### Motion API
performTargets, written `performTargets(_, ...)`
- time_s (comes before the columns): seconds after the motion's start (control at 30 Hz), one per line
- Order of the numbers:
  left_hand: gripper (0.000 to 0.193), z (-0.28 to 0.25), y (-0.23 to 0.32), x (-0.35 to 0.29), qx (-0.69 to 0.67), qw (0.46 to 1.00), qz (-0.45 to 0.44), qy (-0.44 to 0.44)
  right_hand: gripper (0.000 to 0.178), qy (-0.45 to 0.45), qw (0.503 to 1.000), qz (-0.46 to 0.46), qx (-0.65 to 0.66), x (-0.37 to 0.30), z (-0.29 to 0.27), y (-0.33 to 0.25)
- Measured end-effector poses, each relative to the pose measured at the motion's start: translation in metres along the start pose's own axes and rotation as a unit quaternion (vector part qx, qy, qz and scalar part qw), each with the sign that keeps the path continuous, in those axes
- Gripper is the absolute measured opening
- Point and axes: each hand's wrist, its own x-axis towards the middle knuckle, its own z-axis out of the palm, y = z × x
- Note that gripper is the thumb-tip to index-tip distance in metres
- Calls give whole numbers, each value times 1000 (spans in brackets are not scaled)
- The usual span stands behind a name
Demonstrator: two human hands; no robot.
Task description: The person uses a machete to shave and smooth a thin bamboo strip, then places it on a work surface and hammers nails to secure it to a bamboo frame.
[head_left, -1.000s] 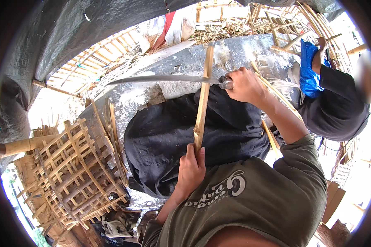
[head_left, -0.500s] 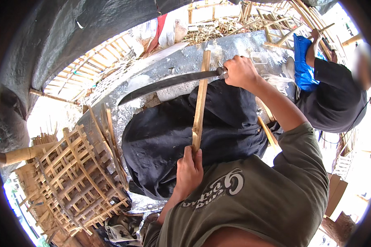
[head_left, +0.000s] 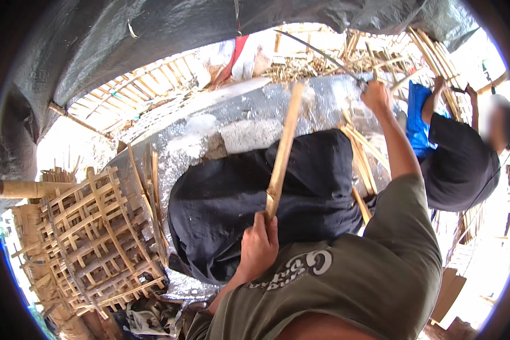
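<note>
The knife, clamped in the right hand, is now raised away from the stick gripped by the left hand.

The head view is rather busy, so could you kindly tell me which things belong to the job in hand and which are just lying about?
In use:
long knife, in the right hand
bamboo strip, in the left hand

Lying about:
bamboo lattice
loose strips
heap of scraps
</note>
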Motion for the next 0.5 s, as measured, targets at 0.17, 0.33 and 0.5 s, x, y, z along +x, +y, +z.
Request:
performTargets(0.17,20,10,3,10,27,999,-21,-33,20,40,987,-51,146,-49,-5,-24)
performTargets(0.33,19,8,0,9,22,999,-17,-16,15,-31,961,-172,215,-120,-24,-77)
performTargets(0.5,20,8,-4,4,8,1000,15,-9,17,-16,963,-252,98,-138,-23,-102)
